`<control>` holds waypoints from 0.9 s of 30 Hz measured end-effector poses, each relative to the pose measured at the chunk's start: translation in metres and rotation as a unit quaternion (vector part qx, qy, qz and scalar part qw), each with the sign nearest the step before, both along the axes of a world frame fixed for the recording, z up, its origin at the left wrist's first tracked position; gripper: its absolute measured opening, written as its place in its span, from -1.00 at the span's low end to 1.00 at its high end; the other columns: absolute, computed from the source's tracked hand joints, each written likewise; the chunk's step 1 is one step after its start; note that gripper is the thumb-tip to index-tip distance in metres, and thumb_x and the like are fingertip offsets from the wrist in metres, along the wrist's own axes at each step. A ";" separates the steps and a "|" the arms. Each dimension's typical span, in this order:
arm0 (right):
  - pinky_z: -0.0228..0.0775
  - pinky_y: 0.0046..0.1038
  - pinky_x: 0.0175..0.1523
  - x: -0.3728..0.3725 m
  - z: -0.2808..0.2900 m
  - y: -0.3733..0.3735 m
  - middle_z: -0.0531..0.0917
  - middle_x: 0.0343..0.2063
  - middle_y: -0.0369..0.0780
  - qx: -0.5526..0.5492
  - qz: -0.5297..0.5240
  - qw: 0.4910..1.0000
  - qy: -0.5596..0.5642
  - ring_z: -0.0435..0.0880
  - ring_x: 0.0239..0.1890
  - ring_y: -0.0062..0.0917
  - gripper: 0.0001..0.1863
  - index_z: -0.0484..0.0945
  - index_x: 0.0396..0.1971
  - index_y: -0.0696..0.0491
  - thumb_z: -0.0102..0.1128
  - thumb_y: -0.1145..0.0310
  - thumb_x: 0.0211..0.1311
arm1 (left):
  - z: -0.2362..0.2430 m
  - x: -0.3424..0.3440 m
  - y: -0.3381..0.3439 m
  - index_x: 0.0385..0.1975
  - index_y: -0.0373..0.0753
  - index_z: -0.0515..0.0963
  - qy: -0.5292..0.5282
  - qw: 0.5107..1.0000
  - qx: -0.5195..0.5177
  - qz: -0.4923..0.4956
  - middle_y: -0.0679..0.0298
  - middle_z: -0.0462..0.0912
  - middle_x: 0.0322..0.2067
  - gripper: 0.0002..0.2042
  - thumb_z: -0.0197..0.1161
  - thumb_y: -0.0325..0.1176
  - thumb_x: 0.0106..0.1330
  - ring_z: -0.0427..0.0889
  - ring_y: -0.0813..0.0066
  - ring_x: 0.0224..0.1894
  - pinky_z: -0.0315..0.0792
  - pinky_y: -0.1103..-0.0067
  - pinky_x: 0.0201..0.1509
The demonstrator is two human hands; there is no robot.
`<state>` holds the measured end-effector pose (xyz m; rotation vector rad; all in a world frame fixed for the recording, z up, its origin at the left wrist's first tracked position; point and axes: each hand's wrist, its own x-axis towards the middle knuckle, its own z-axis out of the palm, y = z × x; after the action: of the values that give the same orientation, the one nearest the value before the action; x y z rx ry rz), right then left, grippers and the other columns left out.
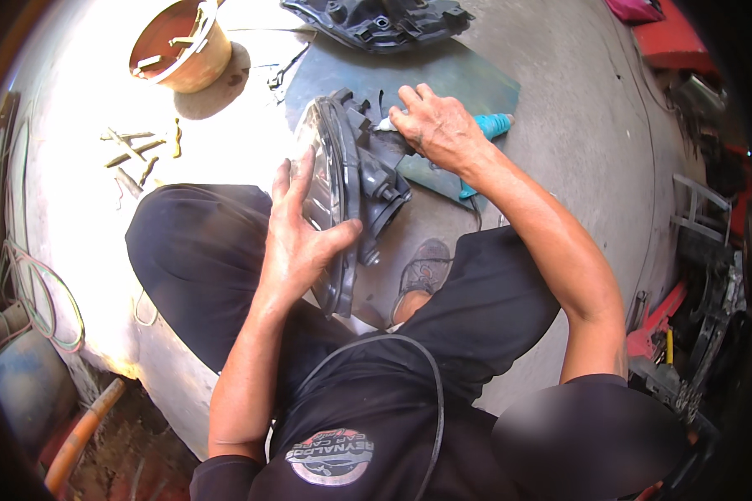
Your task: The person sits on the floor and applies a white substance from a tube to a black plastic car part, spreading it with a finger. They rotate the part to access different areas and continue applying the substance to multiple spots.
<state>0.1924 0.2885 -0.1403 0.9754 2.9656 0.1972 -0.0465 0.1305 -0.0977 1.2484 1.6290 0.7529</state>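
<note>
My left hand (299,242) grips a headlamp (347,209) with a clear lens and black housing, held upright between my legs, fingers on the lens and thumb at the rim. My right hand (433,129), fingers curled, is beside the housing's upper part at a short white piece (384,124); I cannot make out exactly what it pinches. A teal glue gun (494,126) with a cord lies behind that hand and forearm, over a greenish flat board (355,63), partly hidden. A second black headlamp housing (376,21) sits at the top of the view.
A bucket (199,58) with pieces inside stands upper left, near scattered small tools (129,150) on concrete. Coiled hoses (46,313) and an orange bar (83,434) are at the left edge. Red and black parts (660,321) and a metal frame (693,213) line the right side.
</note>
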 end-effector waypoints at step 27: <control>0.69 -0.33 -0.24 -0.001 -0.010 -0.011 0.53 -0.24 -0.17 0.005 -0.028 0.999 0.033 0.64 -0.14 -0.32 -0.80 0.65 -0.22 0.09 0.29 0.41 0.14 | 0.007 0.001 0.003 0.59 -0.18 0.19 0.030 0.999 -0.031 0.000 -0.29 0.07 0.56 0.11 0.56 -0.19 -0.11 0.23 -0.13 0.56 0.19 0.18 0.57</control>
<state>0.1909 0.2770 -0.1503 1.0851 2.9953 0.1808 -0.0455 0.1331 -0.0909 1.2376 1.6884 0.6666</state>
